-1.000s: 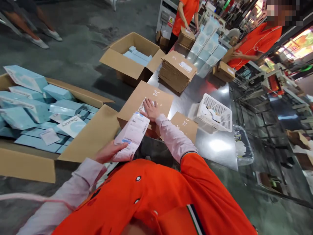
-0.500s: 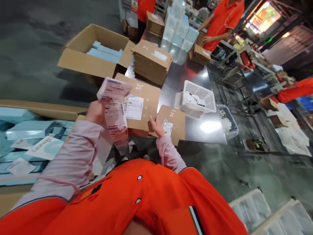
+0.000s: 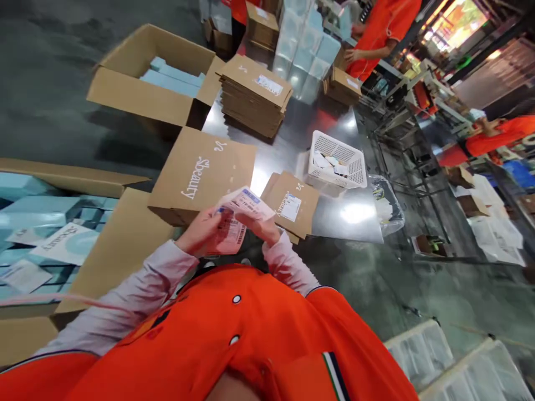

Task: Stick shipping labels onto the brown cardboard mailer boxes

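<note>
A strip of printed shipping labels (image 3: 251, 204) is held in front of my body, folded over on itself. My left hand (image 3: 203, 229) grips its left side, fingers closed. My right hand (image 3: 264, 227) pinches the strip from the right, its fingertips partly behind the paper. Just beyond the hands lies a flat brown carton (image 3: 228, 161) printed "Sbeauty", with no label on its visible top. To its right, a flat carton with a white label (image 3: 291, 207) rests on a few others at the table edge.
Behind stands a tall stack of flat cartons (image 3: 253, 106) on the metal table (image 3: 355, 214). A white plastic basket (image 3: 337, 161) holds small papers. Open boxes of light-blue packs stand at left, one with its near flap (image 3: 112, 245) folded out. Co-workers in orange are at the far side.
My right hand has let go of the labelled carton, which now lies on the right-hand pile, and has taken hold of the label strip. My left hand has moved right and down with the strip.
</note>
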The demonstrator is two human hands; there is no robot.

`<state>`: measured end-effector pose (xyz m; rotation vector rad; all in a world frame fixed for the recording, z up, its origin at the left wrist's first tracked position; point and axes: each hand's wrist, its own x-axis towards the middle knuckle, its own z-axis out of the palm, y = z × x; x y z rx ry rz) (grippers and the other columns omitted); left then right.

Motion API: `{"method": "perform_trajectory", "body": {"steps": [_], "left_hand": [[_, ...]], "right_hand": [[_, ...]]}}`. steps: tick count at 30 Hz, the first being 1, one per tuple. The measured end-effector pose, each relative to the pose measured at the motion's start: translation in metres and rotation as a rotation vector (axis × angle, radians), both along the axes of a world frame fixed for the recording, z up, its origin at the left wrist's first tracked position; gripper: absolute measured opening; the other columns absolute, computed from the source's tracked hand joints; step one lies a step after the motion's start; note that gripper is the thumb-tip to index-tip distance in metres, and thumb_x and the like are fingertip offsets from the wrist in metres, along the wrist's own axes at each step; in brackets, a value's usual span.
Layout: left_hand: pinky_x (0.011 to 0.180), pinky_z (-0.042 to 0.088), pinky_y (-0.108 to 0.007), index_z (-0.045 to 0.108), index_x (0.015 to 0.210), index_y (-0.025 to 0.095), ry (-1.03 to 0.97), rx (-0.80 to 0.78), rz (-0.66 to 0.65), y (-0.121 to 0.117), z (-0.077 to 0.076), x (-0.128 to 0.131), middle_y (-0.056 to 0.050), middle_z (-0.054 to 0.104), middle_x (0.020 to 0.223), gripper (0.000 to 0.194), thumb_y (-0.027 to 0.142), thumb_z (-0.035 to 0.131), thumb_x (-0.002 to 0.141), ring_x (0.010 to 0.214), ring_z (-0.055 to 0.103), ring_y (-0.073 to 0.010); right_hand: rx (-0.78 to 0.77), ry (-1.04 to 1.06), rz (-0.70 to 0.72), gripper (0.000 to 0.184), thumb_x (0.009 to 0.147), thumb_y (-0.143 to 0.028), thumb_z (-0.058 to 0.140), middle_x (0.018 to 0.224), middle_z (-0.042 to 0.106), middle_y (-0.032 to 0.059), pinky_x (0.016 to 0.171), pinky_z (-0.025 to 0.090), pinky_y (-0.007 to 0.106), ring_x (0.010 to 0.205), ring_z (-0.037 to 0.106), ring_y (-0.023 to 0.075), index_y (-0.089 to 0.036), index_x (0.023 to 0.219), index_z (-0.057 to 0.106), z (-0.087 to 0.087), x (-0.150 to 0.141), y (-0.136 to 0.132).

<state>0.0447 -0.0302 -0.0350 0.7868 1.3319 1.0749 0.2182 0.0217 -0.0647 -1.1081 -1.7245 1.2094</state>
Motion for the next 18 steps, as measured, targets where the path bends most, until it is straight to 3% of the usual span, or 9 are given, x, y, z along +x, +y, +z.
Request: {"method": "perform_trajectory", "body": {"steps": [2,4,7,11,13,16,18], "left_hand": [[0.076,0.057,-0.032,0.073,0.096,0.014,0.102,0.092,-0.031,-0.003,0.001,-0.008,-0.009,0.075,0.094,0.066,0.057,0.089,0.049,0.087,0.069,-0.0258],[0.08,0.056,-0.032,0.074,0.099,0.013,0.157,0.167,0.051,-0.004,0.002,-0.019,-0.01,0.075,0.099,0.068,0.055,0.09,0.048,0.093,0.069,-0.0272],[0.074,0.054,-0.032,0.076,0.088,0.01,0.166,0.157,0.219,-0.008,-0.002,-0.025,-0.012,0.076,0.09,0.064,0.06,0.087,0.05,0.084,0.068,-0.0264],[0.064,0.049,-0.027,0.077,0.081,0.01,0.156,0.15,0.287,-0.013,-0.021,-0.016,-0.009,0.074,0.08,0.056,0.059,0.083,0.056,0.07,0.063,-0.0201],[0.056,0.043,-0.024,0.074,0.072,0.01,0.195,0.15,0.399,-0.012,-0.03,-0.012,-0.006,0.069,0.067,0.052,0.059,0.08,0.058,0.062,0.058,-0.0165],[0.052,0.04,-0.023,0.069,0.066,0.011,0.169,0.139,0.516,-0.004,-0.038,-0.014,-0.004,0.063,0.06,0.051,0.06,0.078,0.059,0.056,0.053,-0.0138],[0.054,0.043,-0.024,0.071,0.076,0.011,0.027,0.094,0.448,0.002,-0.042,-0.021,-0.005,0.067,0.067,0.051,0.056,0.083,0.056,0.058,0.056,-0.0146]], "right_hand": [[-0.054,0.141,0.018,0.039,0.088,-0.051,0.061,0.111,0.075,0.0073,0.099,0.057,0.039,0.104,0.071,0.023,-0.018,0.106,0.072,-0.008,-0.028,-0.013],[-0.147,0.131,0.125,0.04,0.081,-0.053,0.069,0.101,0.077,0.0084,0.094,0.058,0.041,0.096,0.072,0.025,-0.015,0.096,0.074,-0.01,-0.037,-0.016],[-0.215,0.105,0.22,0.05,0.068,-0.051,0.082,0.099,0.078,0.0082,0.084,0.061,0.038,0.087,0.073,0.0234,-0.015,0.101,0.075,-0.003,-0.036,0.0],[-0.034,0.017,0.192,0.032,0.075,-0.044,0.079,0.091,0.078,0.0057,0.08,0.06,0.031,0.082,0.073,0.02,-0.018,0.091,0.078,0.017,-0.038,0.026],[0.051,-0.06,0.226,0.024,0.078,-0.042,0.077,0.082,0.077,0.0042,0.075,0.059,0.029,0.077,0.072,0.0191,-0.018,0.083,0.079,0.022,-0.044,0.031],[0.071,-0.152,0.233,0.022,0.08,-0.04,0.076,0.076,0.075,0.0027,0.068,0.056,0.028,0.07,0.07,0.0176,-0.018,0.083,0.079,0.02,-0.056,0.037],[0.099,-0.201,0.23,0.019,0.08,-0.037,0.077,0.079,0.075,0.0034,0.073,0.056,0.028,0.076,0.071,0.0177,-0.018,0.082,0.079,0.014,-0.068,0.049]]}}
